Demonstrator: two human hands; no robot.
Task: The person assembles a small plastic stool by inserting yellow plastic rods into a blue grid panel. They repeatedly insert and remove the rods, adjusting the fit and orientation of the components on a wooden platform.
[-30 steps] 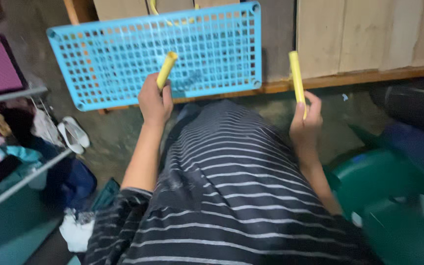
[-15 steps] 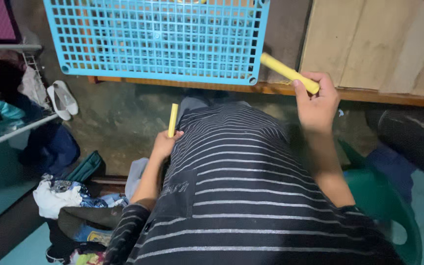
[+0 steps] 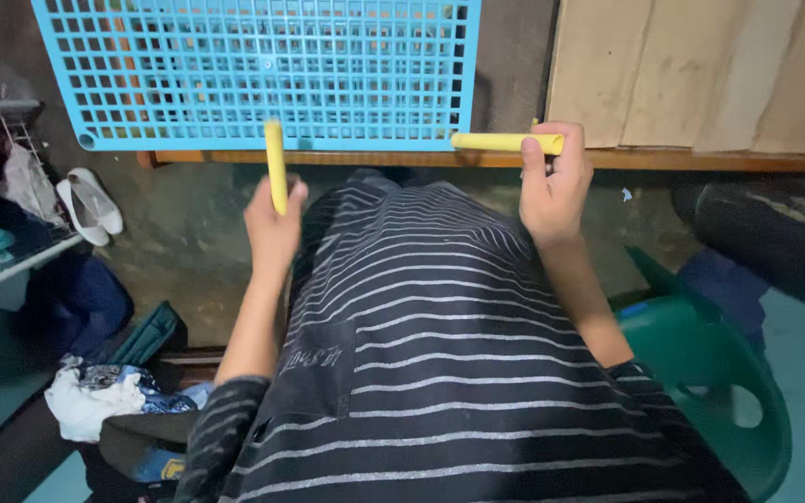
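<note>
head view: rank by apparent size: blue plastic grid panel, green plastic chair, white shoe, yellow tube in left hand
1. Blue plastic grid panel
2. Green plastic chair, partly hidden
3. White shoe and yellow tube in the left hand: look alike, unranked.

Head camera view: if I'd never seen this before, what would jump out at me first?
Probably the big blue plastic grid panel leaning across the top of the view. Just below it, the person's left hand holds a yellow stick upright, while the right hand holds a second yellow stick level, pointing towards the panel's lower corner. A green plastic chair sits at lower right.
</note>
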